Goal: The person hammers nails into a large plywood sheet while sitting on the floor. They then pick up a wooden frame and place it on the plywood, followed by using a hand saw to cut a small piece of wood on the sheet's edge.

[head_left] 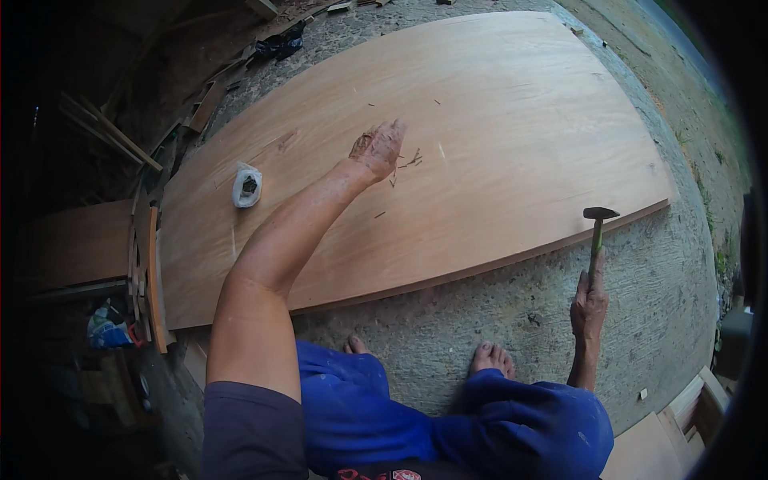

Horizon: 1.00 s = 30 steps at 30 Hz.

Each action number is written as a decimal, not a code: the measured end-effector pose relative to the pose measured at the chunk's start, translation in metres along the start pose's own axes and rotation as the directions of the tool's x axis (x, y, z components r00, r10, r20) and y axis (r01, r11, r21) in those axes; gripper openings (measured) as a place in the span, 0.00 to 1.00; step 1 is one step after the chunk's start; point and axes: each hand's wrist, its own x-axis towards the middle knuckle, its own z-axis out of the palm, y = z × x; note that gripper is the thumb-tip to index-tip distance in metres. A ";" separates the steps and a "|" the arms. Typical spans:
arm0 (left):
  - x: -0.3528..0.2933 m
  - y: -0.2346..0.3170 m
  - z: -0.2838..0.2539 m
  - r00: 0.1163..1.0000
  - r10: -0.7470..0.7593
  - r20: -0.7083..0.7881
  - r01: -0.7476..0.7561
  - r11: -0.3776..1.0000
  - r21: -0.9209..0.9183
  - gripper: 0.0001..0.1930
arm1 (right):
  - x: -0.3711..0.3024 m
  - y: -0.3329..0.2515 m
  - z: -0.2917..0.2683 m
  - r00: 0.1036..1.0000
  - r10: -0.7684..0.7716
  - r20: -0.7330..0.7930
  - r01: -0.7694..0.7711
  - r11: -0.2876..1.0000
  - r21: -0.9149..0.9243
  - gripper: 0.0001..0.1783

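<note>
A large, pale-brown wood panel (512, 96) lies flat in front of me. My left hand (378, 150) is over its middle, fingers drawn together; what they hold, if anything, is hidden. Right beside that hand is a small scatter of thin dark nails (412, 161), and a few more lie apart on the panel. To the left, a small white plastic bag (247, 185) stands with its mouth open, dark contents showing inside. Off the panel's near right edge, my right hand (590, 306) grips a hammer (598, 228) by its greenish handle, head pointing away from me.
Rough concrete (432, 320) surrounds the panel, and my bare feet (492, 359) are on it near the edge. Wooden boards (154, 272) stand at the left, by a colourful bag (110, 326). Timber offcuts (688, 408) lie at lower right. A black plastic bag (282, 42) sits far left.
</note>
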 end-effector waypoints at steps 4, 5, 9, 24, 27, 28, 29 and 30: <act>-0.067 -0.004 -0.036 0.997 -0.009 -0.076 -0.007 0.978 -0.207 0.09 | -0.045 -0.055 0.011 0.961 -0.147 0.232 0.111 0.980 0.163 0.37; -0.090 0.005 -0.032 0.995 -0.014 -0.102 -0.016 0.956 -0.294 0.07 | -0.052 -0.062 0.018 0.944 -0.222 0.242 0.162 0.956 0.243 0.36; -0.187 0.054 0.002 0.943 -0.331 0.022 0.255 0.681 -0.687 0.05 | -0.063 -0.089 0.034 0.878 -0.181 0.443 0.051 0.956 0.289 0.39; -0.234 0.127 0.105 0.756 -0.484 -0.440 0.188 0.805 -0.563 0.09 | -0.067 -0.133 0.038 0.681 -0.490 0.545 0.370 0.872 0.321 0.44; -0.238 0.126 0.105 0.742 -0.483 -0.465 0.206 0.824 -0.528 0.09 | -0.068 -0.143 0.044 0.618 -0.521 0.588 0.430 0.851 0.303 0.44; -0.240 0.125 0.106 0.739 -0.495 -0.457 0.215 0.816 -0.536 0.09 | -0.068 -0.144 0.048 0.600 -0.546 0.584 0.459 0.833 0.307 0.45; -0.241 0.125 0.107 0.737 -0.506 -0.448 0.224 0.808 -0.545 0.08 | -0.070 -0.144 0.051 0.590 -0.555 0.586 0.460 0.828 0.320 0.45; -0.240 0.127 0.107 0.729 -0.520 -0.445 0.218 0.793 -0.568 0.09 | -0.070 -0.143 0.053 0.584 -0.559 0.588 0.462 0.825 0.326 0.45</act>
